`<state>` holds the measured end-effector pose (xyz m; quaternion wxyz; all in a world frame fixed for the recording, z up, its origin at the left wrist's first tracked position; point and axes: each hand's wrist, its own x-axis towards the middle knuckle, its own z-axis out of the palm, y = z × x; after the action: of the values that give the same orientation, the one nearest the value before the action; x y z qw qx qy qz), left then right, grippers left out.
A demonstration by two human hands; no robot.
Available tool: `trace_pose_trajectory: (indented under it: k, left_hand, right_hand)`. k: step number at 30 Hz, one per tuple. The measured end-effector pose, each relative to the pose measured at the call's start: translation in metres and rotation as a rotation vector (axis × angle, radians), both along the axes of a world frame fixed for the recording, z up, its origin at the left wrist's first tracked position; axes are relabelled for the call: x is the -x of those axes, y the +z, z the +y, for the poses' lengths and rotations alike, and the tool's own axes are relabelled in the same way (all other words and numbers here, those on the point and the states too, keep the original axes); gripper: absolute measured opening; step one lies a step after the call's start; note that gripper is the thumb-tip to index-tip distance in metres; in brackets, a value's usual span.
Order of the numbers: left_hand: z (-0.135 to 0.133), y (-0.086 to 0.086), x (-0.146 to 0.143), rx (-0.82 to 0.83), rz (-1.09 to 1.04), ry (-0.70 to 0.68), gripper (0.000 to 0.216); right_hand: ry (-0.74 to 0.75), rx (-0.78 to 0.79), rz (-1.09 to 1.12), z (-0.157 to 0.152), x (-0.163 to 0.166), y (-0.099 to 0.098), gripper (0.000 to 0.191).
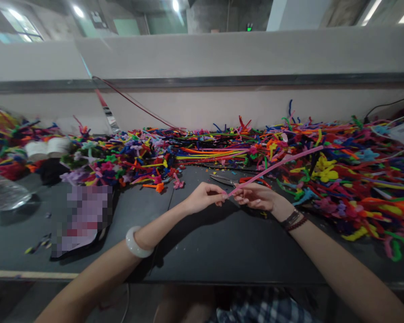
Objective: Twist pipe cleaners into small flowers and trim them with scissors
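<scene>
A long pink pipe cleaner runs from between my hands up to the right, over the pile. My left hand pinches its lower end between thumb and fingertips. Close beside it, my right hand grips the same stem a little further along, fingers curled with the palm turned partly up. Just behind my hands lies a pair of scissors with red handles, its blades pointing left and partly hidden by the stem and my right hand.
Heaps of coloured pipe cleaners and fuzzy flowers line the back and right of the dark table. A blurred-out flat object lies at left, near a clear plastic item and white rolls. A low wall stands behind.
</scene>
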<state>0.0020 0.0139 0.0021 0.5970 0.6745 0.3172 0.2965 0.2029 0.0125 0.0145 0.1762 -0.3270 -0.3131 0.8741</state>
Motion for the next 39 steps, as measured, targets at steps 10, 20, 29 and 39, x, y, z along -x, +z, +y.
trace_pose_trajectory:
  k: [10,20,29,39]
  left_hand:
    - [0.002,-0.001,0.0,0.063,-0.056,0.018,0.019]
    - [0.001,-0.001,0.001,0.264,-0.134,-0.041,0.019]
    - [0.006,-0.004,0.003,0.467,-0.241,0.047,0.018]
    - [-0.005,-0.001,-0.003,0.579,-0.352,0.065,0.016]
  right_hand:
    - [-0.049,-0.024,0.004,-0.005,0.007,0.004,0.017]
    - [-0.094,-0.155,-0.008,-0.005,0.009,0.007,0.009]
    - [-0.293,-0.398,-0.171,-0.011,0.015,0.009,0.014]
    - [-0.426,-0.665,-0.298,-0.012,0.025,0.005,0.019]
